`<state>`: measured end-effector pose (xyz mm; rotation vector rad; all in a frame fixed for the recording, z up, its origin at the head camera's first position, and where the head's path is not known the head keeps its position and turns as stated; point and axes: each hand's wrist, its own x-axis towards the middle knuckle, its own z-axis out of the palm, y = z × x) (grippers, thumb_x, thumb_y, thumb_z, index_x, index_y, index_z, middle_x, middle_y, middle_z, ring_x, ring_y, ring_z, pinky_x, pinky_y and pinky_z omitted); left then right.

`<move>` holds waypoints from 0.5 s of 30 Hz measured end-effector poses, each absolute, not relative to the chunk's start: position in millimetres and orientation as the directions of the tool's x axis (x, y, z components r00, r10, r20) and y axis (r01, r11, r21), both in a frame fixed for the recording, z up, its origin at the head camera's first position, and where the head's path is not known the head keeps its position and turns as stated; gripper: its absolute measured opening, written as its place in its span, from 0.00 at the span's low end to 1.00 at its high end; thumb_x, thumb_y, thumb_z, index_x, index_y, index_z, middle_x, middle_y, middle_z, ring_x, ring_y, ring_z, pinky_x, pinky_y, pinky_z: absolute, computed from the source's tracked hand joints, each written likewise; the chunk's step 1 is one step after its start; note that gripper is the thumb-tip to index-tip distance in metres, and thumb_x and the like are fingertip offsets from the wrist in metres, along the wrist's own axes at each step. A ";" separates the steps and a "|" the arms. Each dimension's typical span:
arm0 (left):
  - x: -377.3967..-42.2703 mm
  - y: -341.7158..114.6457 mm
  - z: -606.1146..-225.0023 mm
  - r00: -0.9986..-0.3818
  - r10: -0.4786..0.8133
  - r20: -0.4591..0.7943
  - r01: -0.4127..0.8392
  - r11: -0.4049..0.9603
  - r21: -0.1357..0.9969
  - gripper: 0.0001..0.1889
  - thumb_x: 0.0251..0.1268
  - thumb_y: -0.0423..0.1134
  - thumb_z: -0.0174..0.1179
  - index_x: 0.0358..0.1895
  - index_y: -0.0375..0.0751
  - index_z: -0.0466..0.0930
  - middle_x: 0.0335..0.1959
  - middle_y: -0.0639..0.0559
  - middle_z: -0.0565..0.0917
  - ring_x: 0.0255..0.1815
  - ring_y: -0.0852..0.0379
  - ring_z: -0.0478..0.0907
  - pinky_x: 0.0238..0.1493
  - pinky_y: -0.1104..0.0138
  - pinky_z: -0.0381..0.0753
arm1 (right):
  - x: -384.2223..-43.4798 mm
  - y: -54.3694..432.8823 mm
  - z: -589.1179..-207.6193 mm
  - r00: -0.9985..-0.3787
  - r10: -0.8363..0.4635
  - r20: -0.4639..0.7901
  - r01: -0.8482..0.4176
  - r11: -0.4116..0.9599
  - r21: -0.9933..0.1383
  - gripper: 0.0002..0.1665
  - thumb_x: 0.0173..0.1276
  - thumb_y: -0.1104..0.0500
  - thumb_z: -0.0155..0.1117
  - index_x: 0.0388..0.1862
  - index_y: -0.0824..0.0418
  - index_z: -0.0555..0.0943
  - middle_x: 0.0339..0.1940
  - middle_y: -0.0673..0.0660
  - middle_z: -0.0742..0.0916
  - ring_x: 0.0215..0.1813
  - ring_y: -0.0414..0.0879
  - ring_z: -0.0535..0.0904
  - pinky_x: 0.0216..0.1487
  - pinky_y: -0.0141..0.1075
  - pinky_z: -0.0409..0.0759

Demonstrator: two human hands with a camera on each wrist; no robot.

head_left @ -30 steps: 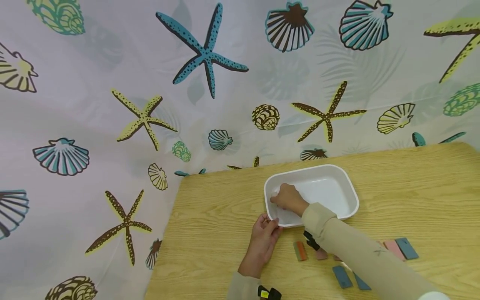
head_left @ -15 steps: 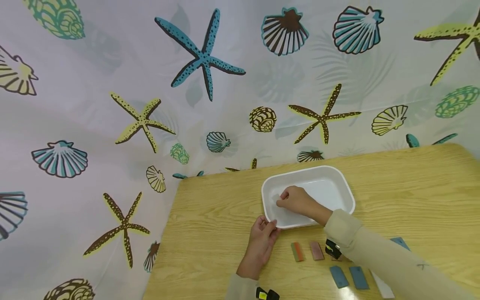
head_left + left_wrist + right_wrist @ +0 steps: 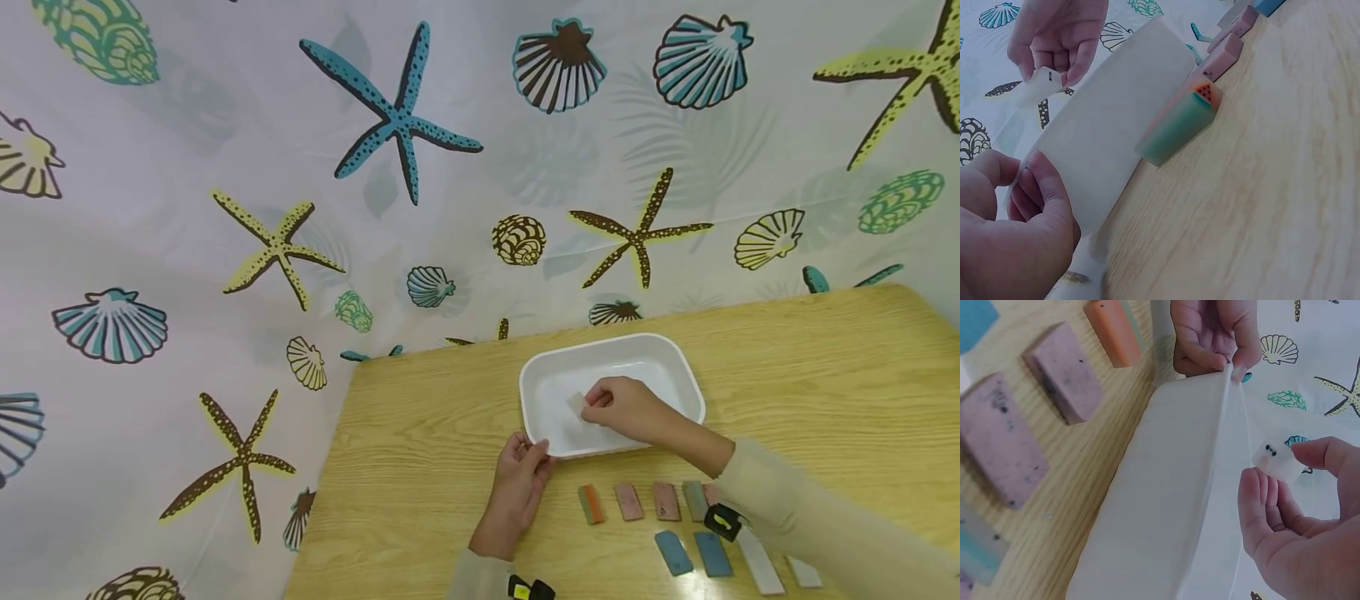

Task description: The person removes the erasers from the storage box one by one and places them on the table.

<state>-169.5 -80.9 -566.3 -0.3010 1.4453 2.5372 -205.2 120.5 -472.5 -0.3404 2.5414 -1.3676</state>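
In my right hand (image 3: 628, 408) I pinch a small white eraser (image 3: 1275, 464) with dark dots on its face, between thumb and fingertips. It is held over the inside of a white plastic tub (image 3: 648, 368), near the tub's left part. My left hand (image 3: 517, 487) grips the tub's near-left corner, its thumb on the rim and fingers on the outer wall. Closest to that hand on the table lies a green-and-orange eraser (image 3: 1179, 122) with a watermelon-like end.
Pink erasers (image 3: 628, 502) with dark smudges lie in a row in front of the tub. Nearer me lie blue erasers (image 3: 673, 553) and long white pieces (image 3: 761, 563), partly under my right forearm. A shell-print cloth (image 3: 450, 208) hangs behind the wooden table (image 3: 420, 467).
My right hand has moved rightward and back from the tub's left end, and the white eraser now shows in its fingers. The left hand keeps its grip on the corner.
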 end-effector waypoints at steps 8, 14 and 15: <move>-168.9 -80.4 -566.6 -0.958 0.093 -0.273 -0.282 -0.496 0.821 0.11 0.60 0.28 0.59 0.34 0.38 0.63 0.34 0.48 0.71 0.32 0.59 0.73 0.36 0.72 0.77 | -175.4 146.5 -466.4 -0.929 -0.362 -0.079 -0.100 0.452 -0.886 0.13 0.60 0.54 0.66 0.37 0.63 0.77 0.30 0.53 0.80 0.33 0.44 0.77 0.32 0.34 0.77; -168.6 -80.2 -565.0 -0.956 0.087 -0.279 -0.285 -0.488 0.825 0.12 0.61 0.29 0.59 0.33 0.39 0.62 0.33 0.49 0.70 0.31 0.59 0.73 0.37 0.71 0.77 | -150.4 159.2 -464.4 -0.920 -0.390 -0.047 -0.134 0.426 -0.895 0.12 0.61 0.54 0.66 0.36 0.61 0.77 0.31 0.52 0.80 0.36 0.45 0.75 0.35 0.33 0.77; -168.6 -80.3 -564.8 -0.956 0.084 -0.280 -0.284 -0.487 0.826 0.12 0.61 0.29 0.59 0.33 0.39 0.61 0.33 0.49 0.70 0.31 0.59 0.73 0.37 0.71 0.78 | -146.5 160.9 -465.8 -0.915 -0.400 -0.043 -0.141 0.419 -0.897 0.12 0.61 0.54 0.66 0.36 0.61 0.77 0.31 0.52 0.80 0.36 0.45 0.75 0.35 0.33 0.77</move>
